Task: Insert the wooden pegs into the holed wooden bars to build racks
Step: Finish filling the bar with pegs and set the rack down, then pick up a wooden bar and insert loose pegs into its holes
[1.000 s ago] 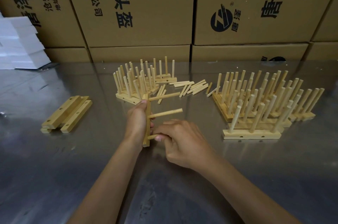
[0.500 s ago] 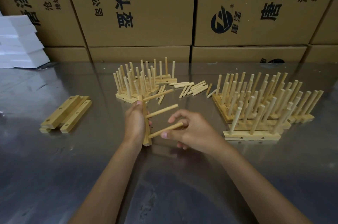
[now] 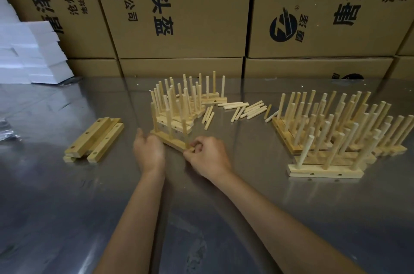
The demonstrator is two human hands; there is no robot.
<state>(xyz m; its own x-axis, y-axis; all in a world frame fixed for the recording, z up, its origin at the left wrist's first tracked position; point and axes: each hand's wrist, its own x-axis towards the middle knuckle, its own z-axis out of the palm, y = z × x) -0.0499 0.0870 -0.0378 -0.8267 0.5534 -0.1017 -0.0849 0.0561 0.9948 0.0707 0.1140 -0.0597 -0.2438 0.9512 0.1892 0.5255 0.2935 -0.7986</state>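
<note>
Hands [image 3: 149, 150] [image 3: 207, 154] are gripping a three-peg rack [image 3: 172, 139] upright before cartons [image 3: 179, 9] reading "P头盔".

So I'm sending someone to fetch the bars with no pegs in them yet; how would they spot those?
On the steel table, look left of both hands, away from the peg-filled racks. The empty bars lie flat in a small stack, holes showing, the only wooden pieces with nothing standing in them.
</note>
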